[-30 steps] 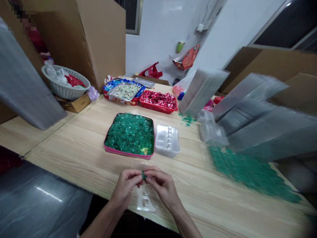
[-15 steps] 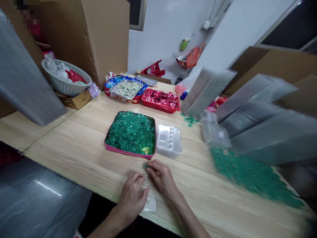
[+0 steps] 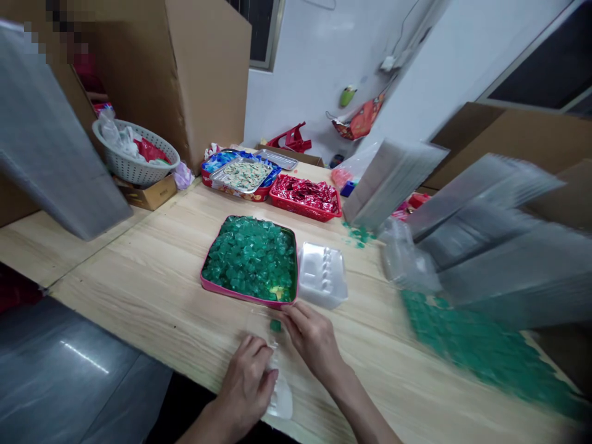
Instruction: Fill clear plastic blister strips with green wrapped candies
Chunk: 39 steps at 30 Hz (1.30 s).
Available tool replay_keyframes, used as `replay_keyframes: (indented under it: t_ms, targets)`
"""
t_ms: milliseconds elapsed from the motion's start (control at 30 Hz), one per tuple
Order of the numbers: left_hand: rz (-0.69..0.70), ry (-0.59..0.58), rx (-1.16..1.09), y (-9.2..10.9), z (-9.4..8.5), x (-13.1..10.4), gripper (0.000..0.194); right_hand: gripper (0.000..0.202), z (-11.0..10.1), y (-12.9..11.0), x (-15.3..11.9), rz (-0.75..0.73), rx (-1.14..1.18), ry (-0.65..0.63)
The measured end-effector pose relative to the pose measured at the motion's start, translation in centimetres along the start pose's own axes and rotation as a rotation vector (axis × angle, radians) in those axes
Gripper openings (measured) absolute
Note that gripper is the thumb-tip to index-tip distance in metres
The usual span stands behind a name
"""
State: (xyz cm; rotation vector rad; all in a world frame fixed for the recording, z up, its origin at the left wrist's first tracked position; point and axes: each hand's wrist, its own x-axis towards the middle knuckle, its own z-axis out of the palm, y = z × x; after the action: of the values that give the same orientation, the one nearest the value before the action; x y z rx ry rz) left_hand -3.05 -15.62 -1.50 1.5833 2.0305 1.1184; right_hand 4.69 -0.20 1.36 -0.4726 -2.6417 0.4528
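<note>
A clear plastic blister tray (image 3: pixel 281 404) lies on the table, its outline hard to see against the wood. Curled over its left side, my left hand (image 3: pixel 245 379) grips it. One small green piece (image 3: pixel 275 325) sits at the tray's far end. Just right of that piece is my right hand (image 3: pixel 315 339), fingers pinched together near the tin's front corner; whatever is between the fingertips is hidden. Beyond both hands stands a pink-rimmed tin (image 3: pixel 240 297) heaped with green translucent pieces. Touching its right side is a stack of clear trays (image 3: pixel 322 274).
Farther back are a red basket (image 3: pixel 305 213) of red packets and a metal tray (image 3: pixel 243 188) on blue packets. Tall clear tray stacks (image 3: pixel 499 246) and spread green pieces (image 3: pixel 485 351) occupy the right. A grey basket (image 3: pixel 136 166) and cardboard box (image 3: pixel 213 80) stand left.
My right fingers have moved off the green piece, slightly right and toward the tin, leaving it visible in the tray. My left hand keeps its grip. The camera view has shifted a little.
</note>
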Motion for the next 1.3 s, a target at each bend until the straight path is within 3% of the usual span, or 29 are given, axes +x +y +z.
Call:
replay_keyframes:
  t_ms: [67, 233, 333, 567, 733, 900, 967, 1033, 1100, 1167, 1233, 1300]
  targets:
    - [0.003, -0.026, -0.010, -0.2, -0.4, 0.0, 0.012, 0.021, -0.6, 0.0, 1.8, 0.034, -0.027, -0.024]
    - [0.002, -0.062, -0.024, -0.3, -0.8, 0.0, 0.011, 0.023, -0.7, 0.7, 7.8, 0.118, -0.173, -0.514]
    - [0.007, -0.066, -0.020, -0.4, -0.8, -0.1, 0.010, 0.027, -0.3, 1.3, 9.4, 0.105, -0.148, -0.609]
    - [0.017, -0.079, -0.029, -0.5, -1.0, -0.2, 0.008, 0.030, -0.9, 1.8, 8.2, 0.098, -0.092, -0.575]
    - [0.027, -0.069, -0.021, -0.6, -0.9, -0.3, 0.008, 0.029, 0.0, 1.7, 9.0, 0.109, -0.100, -0.603]
    - [0.049, -0.006, -0.047, -0.9, -0.6, -0.5, 0.010, 0.029, 0.1, 2.0, 9.3, 0.103, -0.042, -0.515]
    - [0.029, 0.024, -0.085, -0.8, -0.8, -0.4, 0.011, 0.026, -0.4, 2.3, 8.7, 0.144, 0.096, -0.420]
    - [-0.052, 0.051, -0.161, -0.5, -1.2, 0.2, 0.012, 0.016, -1.0, 2.5, 7.8, 0.227, 0.394, -0.326]
    - [-0.202, 0.078, -0.308, -0.1, -1.6, 1.1, 0.013, 0.007, -1.4, 2.4, 6.5, 0.316, 0.753, -0.264]
    - [-0.366, 0.126, -0.543, 0.4, -1.8, 2.1, 0.015, 0.011, -1.7, 1.7, 4.9, 0.359, 0.988, -0.229]
    - [-0.457, 0.211, -0.756, 0.7, -1.9, 2.8, 0.019, 0.014, -1.6, 0.9, 3.3, 0.374, 1.087, -0.187]
    - [-0.466, 0.304, -0.833, 1.0, -1.8, 3.1, 0.019, 0.014, -1.3, 0.0, 1.7, 0.387, 1.086, -0.145]
